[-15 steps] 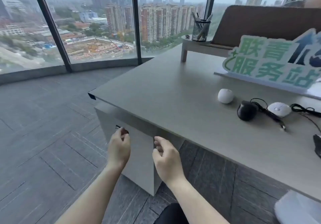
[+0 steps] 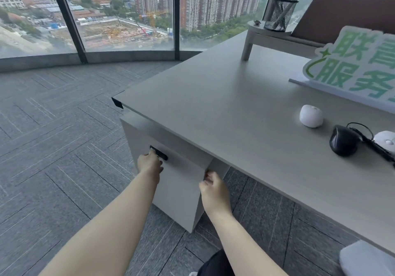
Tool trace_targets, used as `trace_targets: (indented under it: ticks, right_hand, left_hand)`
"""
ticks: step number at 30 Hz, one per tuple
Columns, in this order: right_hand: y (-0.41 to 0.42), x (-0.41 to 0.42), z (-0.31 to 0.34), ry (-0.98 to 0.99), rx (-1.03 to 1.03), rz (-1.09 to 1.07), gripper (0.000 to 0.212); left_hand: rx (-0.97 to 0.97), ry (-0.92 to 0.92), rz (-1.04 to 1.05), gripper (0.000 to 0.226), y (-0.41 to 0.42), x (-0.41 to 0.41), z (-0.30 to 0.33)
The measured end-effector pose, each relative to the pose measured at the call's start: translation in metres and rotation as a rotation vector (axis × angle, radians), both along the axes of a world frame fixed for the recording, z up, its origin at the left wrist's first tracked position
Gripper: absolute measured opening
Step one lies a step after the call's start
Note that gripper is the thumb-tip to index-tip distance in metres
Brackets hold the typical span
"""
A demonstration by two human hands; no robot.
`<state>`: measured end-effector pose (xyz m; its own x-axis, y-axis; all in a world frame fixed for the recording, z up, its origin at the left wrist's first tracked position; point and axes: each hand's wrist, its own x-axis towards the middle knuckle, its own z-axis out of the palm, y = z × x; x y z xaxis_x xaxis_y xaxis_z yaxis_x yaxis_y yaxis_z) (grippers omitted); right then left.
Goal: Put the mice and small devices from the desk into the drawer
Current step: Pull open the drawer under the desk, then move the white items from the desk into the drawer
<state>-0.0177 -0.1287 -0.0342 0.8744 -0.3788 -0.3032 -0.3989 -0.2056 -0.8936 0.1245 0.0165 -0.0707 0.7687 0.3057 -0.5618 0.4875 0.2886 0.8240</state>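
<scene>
Under the grey desk (image 2: 224, 108) stands a pale drawer cabinet (image 2: 179, 185) with a black recessed handle (image 2: 159, 153). My left hand (image 2: 149, 164) has its fingertips in that handle. My right hand (image 2: 211, 188) curls its fingers round the cabinet front's right edge. On the desktop at the right lie a white round device (image 2: 311, 116), a black mouse (image 2: 344, 140) with a black cable, and a white mouse (image 2: 385, 138) cut off by the frame edge. The drawer looks closed.
A green-lettered sign (image 2: 350, 70) stands on the desk's far right, behind it a raised shelf (image 2: 267, 34) with a mesh pen holder (image 2: 279, 13). A brown panel backs the desk. Grey carpet floor (image 2: 53, 136) and floor-length windows lie to the left. A white chair corner (image 2: 363, 258) shows bottom right.
My left hand has reached forward from just below the handle onto the black drawer handle. My right hand has shifted slightly along the cabinet edge. My head has moved closer and left.
</scene>
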Motion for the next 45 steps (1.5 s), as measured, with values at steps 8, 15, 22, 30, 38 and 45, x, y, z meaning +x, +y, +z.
trace_targets:
  ticks: [8, 15, 22, 30, 38, 45]
  right_hand:
    - [0.002, 0.001, -0.003, -0.029, -0.061, -0.048, 0.031]
    - [0.014, -0.032, 0.004, -0.068, -0.066, 0.110, 0.024]
    - [0.052, -0.064, -0.010, 0.054, 0.049, 0.462, 0.024]
    - [0.108, -0.110, -0.016, 0.072, 0.114, 0.739, 0.021]
    - [0.139, -0.136, -0.014, 0.071, 0.122, 0.887, 0.018]
    - [0.109, -0.124, 0.012, -0.037, 0.078, 0.633, 0.025]
  left_hand:
    - [0.006, 0.022, 0.022, 0.033, 0.007, 0.015, -0.014]
    - [0.053, -0.008, 0.090, 0.022, 0.042, -0.043, -0.007]
    - [0.058, -0.042, 0.186, 0.013, 0.108, -0.125, -0.009]
    - [0.071, -0.016, 0.262, 0.017, 0.179, -0.192, -0.014]
    - [0.158, -0.003, 0.276, 0.020, 0.209, -0.231, -0.012]
    - [0.816, -0.196, 0.180, 0.034, 0.192, -0.233, 0.045]
